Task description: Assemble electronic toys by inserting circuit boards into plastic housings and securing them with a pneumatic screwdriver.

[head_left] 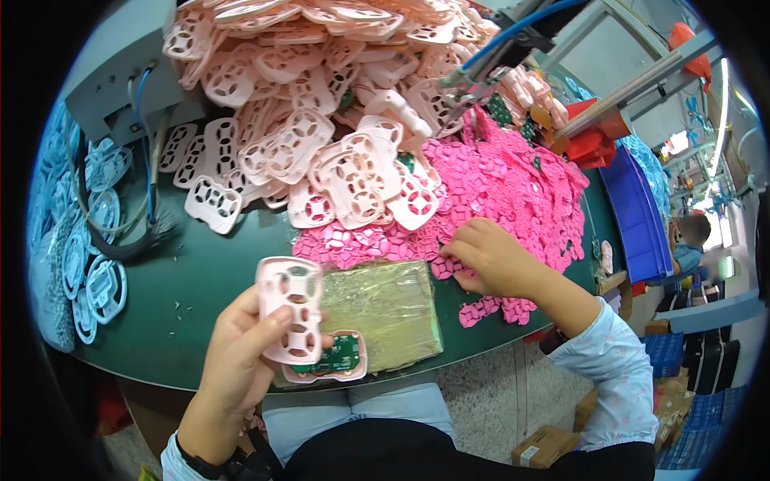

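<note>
1. While blue plastic frames [104,280] lie along the left end of the green tabletop [184,280], I have my left hand [237,345] over its front edge, thumb and fingers pinching a pale pink cover [303,276].
2. That cover is held up with its long axis running away from me, face toward my camera; it is smooth, with rounded corners and cut-out openings.
3. Partly hidden below it, a pale pink shell [363,361] lies open side up, long axis left to right, with a green circuit board [345,351] inside.
4. Beside that I see a yellowish plastic-wrapped block [385,309], with more pale covers [349,180] heaped beyond.
5. My right hand [497,260] reaches bright pink pads [513,188], fingers curled downward; I cannot tell whether they grip one.
6. Farther right stands a blue bin [634,216], contents unclear to me.
</note>
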